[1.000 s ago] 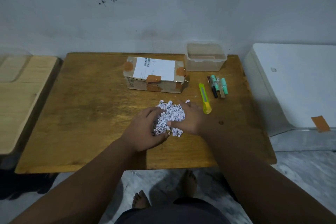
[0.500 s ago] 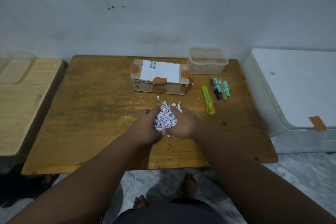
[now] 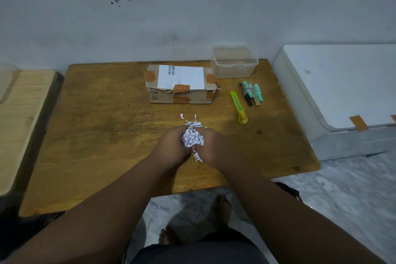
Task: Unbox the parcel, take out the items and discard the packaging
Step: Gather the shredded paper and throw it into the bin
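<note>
Left hand: the left hand [image 3: 171, 146] is cupped tight against the shredded paper filler [image 3: 192, 136], pressing it from 9 o'clock.
Right hand: the right hand [image 3: 211, 146] is closed against the same wad from 3 o'clock; the filler is held squeezed between both palms, just above the wooden table [image 3: 96, 135].
Change: a second earlier the shreds were spread as a loose, wide heap under open hands; they have since been gathered and compacted into one tight ball. A few strands are left sticking out at 12 o'clock and one hangs at 6 o'clock.
Meaning for task: the packaging is judged ready to be lifted away and discarded in one go, though loose strands may be dropped.
Parcel: the cardboard box [image 3: 182, 85], labelled and patched with brown tape, is seen at 12 o'clock from the hands, well apart from them.
Items: the utility knife [image 3: 239, 107] lies at 2 o'clock, with a small cluster of pens and markers [image 3: 250, 93] just beyond it.
Container: a clear plastic tub [image 3: 234, 64] stands at 1 o'clock, just beside the box's right end.
Floor: one scrap is seen below the table edge.
</note>
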